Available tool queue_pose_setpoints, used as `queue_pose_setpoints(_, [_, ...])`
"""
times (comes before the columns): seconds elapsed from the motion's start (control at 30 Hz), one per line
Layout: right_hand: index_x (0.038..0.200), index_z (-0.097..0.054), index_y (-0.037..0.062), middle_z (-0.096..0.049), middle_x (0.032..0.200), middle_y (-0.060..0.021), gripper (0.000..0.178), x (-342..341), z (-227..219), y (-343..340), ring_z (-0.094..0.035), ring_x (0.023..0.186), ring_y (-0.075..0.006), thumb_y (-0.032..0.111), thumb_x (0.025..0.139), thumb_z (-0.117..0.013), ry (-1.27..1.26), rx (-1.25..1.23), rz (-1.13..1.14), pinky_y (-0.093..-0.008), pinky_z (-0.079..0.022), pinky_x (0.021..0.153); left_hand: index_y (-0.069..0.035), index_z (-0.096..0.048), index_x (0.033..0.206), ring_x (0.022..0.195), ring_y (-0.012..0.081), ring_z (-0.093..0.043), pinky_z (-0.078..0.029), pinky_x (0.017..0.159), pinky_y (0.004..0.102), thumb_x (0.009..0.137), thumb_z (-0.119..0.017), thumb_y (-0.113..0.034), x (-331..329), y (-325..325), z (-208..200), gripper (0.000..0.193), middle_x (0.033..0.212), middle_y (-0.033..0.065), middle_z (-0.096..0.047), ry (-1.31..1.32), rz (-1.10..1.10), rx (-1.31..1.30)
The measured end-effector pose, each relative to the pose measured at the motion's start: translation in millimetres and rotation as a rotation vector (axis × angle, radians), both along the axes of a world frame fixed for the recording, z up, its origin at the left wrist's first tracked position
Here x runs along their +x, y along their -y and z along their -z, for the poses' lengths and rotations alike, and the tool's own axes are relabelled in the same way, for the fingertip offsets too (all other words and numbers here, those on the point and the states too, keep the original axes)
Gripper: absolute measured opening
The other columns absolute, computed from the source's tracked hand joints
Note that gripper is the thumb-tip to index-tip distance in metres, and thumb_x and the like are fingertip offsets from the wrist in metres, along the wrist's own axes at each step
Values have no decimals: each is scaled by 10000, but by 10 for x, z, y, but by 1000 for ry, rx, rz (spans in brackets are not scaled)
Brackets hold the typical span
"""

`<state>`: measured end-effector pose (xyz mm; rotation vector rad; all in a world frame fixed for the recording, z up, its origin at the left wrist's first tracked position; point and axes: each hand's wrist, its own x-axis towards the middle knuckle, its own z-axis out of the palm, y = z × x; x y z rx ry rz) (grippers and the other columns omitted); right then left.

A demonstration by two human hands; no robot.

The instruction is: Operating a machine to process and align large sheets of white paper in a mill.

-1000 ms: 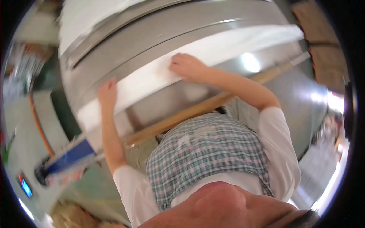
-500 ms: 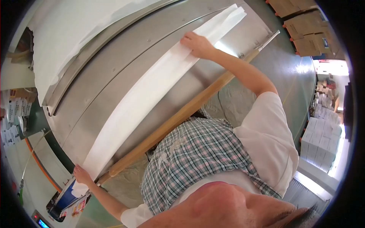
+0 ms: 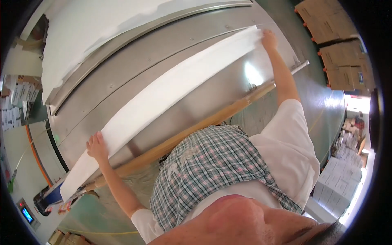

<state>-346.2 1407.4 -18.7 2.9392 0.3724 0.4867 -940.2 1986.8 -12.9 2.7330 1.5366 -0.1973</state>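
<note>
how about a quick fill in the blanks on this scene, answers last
The long strip on the metal table is ____ in colour.
The left hand sits farther from its end of the strip than the ____.
The boxes at the picture's top right are coloured ____.

Missing words: white; right hand; brown.

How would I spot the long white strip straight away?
Find the big metal surface with a tan bar along the person's side. The long white strip slants across it, left hand on its lower part, right hand at its upper end. It's narrow, unlike the wide white sheet beyond the metal rail.
</note>
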Motion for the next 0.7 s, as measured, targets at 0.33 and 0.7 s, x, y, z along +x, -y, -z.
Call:
queue_pose_setpoints(0.33, [1135,-540,59,-550,1126,-181,358,139,237,-603,-519,1041,-335,282,885,-414,-347,321,-324,-406,-387,914,-200,-538,1155,1235,359,-305,-184,936,654,881,-265,-542,287,120,-132,516,1273,67,-459,-112,-82,-112])
queue_pose_setpoints(0.7, [1081,-563,-24,-602,979,-97,377,-36,292,-635,-528,932,-158,291,902,-460,-1018,382,-513,-304,-405,847,-180,-560,1115,1190,297,-370,-307,875,609,867,-389,-458,-441,-17,16,410,1223,71,-485,-116,-5,66])
